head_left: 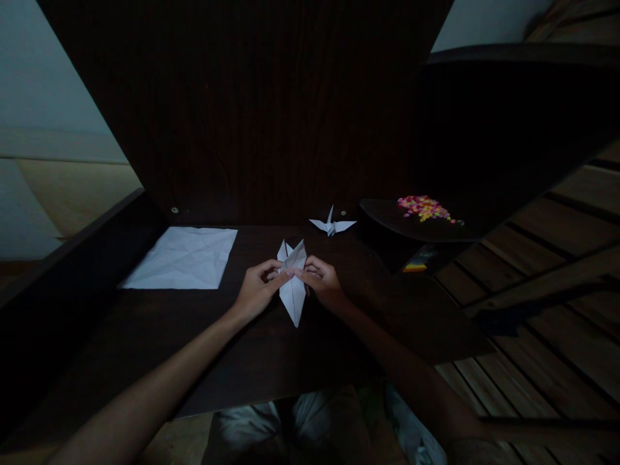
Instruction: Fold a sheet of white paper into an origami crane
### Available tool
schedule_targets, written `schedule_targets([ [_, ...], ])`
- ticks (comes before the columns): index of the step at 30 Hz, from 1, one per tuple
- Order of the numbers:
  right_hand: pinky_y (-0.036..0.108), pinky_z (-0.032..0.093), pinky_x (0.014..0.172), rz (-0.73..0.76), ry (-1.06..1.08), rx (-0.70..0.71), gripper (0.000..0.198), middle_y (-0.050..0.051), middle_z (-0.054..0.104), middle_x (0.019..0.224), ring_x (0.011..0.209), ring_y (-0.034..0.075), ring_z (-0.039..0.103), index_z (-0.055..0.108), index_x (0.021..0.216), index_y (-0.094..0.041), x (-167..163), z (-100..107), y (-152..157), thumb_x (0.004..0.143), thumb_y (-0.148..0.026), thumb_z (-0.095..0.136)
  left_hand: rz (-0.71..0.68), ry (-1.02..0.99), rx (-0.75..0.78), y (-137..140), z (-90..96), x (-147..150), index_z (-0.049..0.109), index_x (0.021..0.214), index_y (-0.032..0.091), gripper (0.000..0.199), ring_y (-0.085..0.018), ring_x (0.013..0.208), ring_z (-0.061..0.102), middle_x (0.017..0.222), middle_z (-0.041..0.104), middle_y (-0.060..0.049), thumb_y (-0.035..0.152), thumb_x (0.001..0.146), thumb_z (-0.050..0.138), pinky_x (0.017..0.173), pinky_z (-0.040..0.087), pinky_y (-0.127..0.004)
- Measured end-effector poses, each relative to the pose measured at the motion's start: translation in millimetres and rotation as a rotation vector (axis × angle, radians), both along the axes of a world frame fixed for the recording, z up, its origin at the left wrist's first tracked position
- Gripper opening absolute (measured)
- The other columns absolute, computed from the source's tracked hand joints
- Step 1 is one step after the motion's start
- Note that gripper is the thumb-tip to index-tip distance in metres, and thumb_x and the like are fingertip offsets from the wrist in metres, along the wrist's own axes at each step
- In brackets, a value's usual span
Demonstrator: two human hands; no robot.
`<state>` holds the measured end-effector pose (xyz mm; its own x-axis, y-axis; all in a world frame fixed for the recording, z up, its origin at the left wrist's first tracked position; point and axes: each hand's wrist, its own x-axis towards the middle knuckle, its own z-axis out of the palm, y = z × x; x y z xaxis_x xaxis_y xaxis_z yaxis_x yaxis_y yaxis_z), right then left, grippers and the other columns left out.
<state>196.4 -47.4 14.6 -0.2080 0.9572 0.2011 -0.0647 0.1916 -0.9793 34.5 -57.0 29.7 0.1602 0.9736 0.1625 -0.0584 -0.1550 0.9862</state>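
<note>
A partly folded white origami paper (pixel 293 297) is held between my two hands above the dark desk. It is long and narrow, with a point towards me and two pointed flaps at its far end. My left hand (pixel 261 281) grips its left side, the thumb pressed on the middle of the paper. On the right side, my right hand (pixel 322 279) pinches it the same way, and the thumb tips nearly meet. Some fingers of both hands are hidden behind the paper. Beyond my right hand stands a finished white paper crane (pixel 332 225), wings spread.
A creased white sheet (pixel 186 258) lies flat on the desk (pixel 242 368) at the left. Small colourful pieces (pixel 426 208) are heaped on a low shelf (pixel 387 210) at the right. A dark upright panel (pixel 271 116) closes the back, and a raised side board (pixel 82 248) borders the left.
</note>
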Motion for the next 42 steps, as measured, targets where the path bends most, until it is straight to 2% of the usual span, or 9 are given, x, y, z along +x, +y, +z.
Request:
schedule_targets([
  [5, 0.020, 0.036, 0.042, 0.029, 0.015, -0.033, 0.025, -0.005, 0.054, 0.060, 0.048, 0.010, 0.048, 0.051, 0.082, -0.020, -0.7, 1.2, -0.6, 0.073, -0.039, 0.065, 0.019, 0.031, 0.039, 0.0, -0.2, 0.3, 0.066, 0.068, 0.016, 0.027, -0.010, 0.053, 0.047, 0.059, 0.056, 0.003, 0.041, 0.066, 0.073, 0.051, 0.036, -0.021],
  [11, 0.021, 0.041, 0.052, 0.059, 0.024, -0.060, 0.024, -0.002, 0.059, 0.070, 0.061, 0.012, 0.054, 0.052, 0.081, -0.019, -1.7, 2.0, 0.3, 0.074, -0.039, 0.064, -0.001, 0.037, 0.039, 1.0, -4.0, 0.9, 0.064, 0.071, 0.014, 0.030, -0.010, 0.054, 0.047, 0.060, 0.055, 0.003, 0.043, 0.067, 0.072, 0.051, 0.036, -0.020],
  [18, 0.021, 0.039, 0.050, 0.024, -0.007, -0.031, 0.025, -0.003, 0.058, 0.067, 0.058, 0.012, 0.052, 0.053, 0.079, -0.020, -1.4, 4.5, -1.6, 0.073, -0.041, 0.064, -0.015, -0.032, -0.008, -0.8, -4.5, 3.1, 0.062, 0.073, 0.015, 0.029, -0.009, 0.054, 0.050, 0.061, 0.056, 0.004, 0.041, 0.067, 0.073, 0.052, 0.037, -0.020],
  [23, 0.021, 0.036, 0.046, -0.027, -0.004, -0.006, 0.026, -0.004, 0.054, 0.060, 0.052, 0.010, 0.048, 0.051, 0.072, -0.019, -2.7, 6.1, -4.0, 0.072, -0.041, 0.065, -0.005, -0.136, -0.043, -0.9, -5.1, 4.9, 0.060, 0.089, 0.016, 0.037, -0.012, 0.062, 0.057, 0.072, 0.063, 0.001, 0.040, 0.065, 0.075, 0.056, 0.043, -0.021],
  [30, 0.021, 0.036, 0.048, -0.082, 0.017, 0.063, 0.026, -0.005, 0.050, 0.058, 0.052, 0.010, 0.048, 0.045, 0.064, -0.020, -2.6, 4.6, -3.4, 0.071, -0.035, 0.065, 0.038, -0.056, 0.048, -1.4, -2.6, 2.6, 0.062, 0.072, 0.015, 0.026, -0.012, 0.065, 0.057, 0.069, 0.062, 0.001, 0.038, 0.068, 0.073, 0.061, 0.043, -0.022],
  [33, 0.021, 0.038, 0.050, -0.097, 0.065, 0.053, 0.024, -0.006, 0.051, 0.061, 0.053, 0.010, 0.049, 0.045, 0.076, -0.021, -4.3, 2.0, -2.7, 0.070, -0.033, 0.066, 0.064, -0.018, 0.065, -0.1, -4.9, 3.2, 0.063, 0.073, 0.014, 0.025, -0.012, 0.064, 0.056, 0.069, 0.062, 0.001, 0.038, 0.070, 0.071, 0.061, 0.043, -0.023],
  [36, 0.021, 0.038, 0.049, -0.087, 0.127, 0.039, 0.033, -0.009, 0.049, 0.061, 0.048, 0.009, 0.046, 0.040, 0.089, -0.024, -6.8, -1.1, -2.6, 0.071, -0.031, 0.066, 0.065, -0.027, 0.055, 1.0, -8.4, 4.2, 0.061, 0.079, 0.015, 0.026, -0.011, 0.061, 0.055, 0.067, 0.060, 0.002, 0.037, 0.071, 0.071, 0.059, 0.041, -0.021],
  [40, 0.021, 0.037, 0.047, -0.058, 0.116, 0.050, 0.031, -0.009, 0.048, 0.061, 0.047, 0.009, 0.045, 0.040, 0.091, -0.025, -7.6, -4.6, -2.3, 0.073, -0.030, 0.065, 0.048, -0.087, 0.046, 0.1, -11.3, 4.9, 0.051, 0.093, 0.019, 0.032, -0.009, 0.051, 0.050, 0.058, 0.052, 0.007, 0.032, 0.072, 0.072, 0.050, 0.035, -0.018],
  [42, 0.021, 0.037, 0.048, -0.060, 0.097, 0.089, 0.025, -0.008, 0.048, 0.062, 0.049, 0.009, 0.046, 0.044, 0.088, -0.024, -6.8, -5.1, -1.8, 0.074, -0.028, 0.064, 0.039, -0.117, 0.065, -0.8, -11.7, 4.9, 0.047, 0.092, 0.022, 0.031, -0.008, 0.049, 0.047, 0.057, 0.049, 0.009, 0.030, 0.074, 0.070, 0.048, 0.033, -0.017],
])
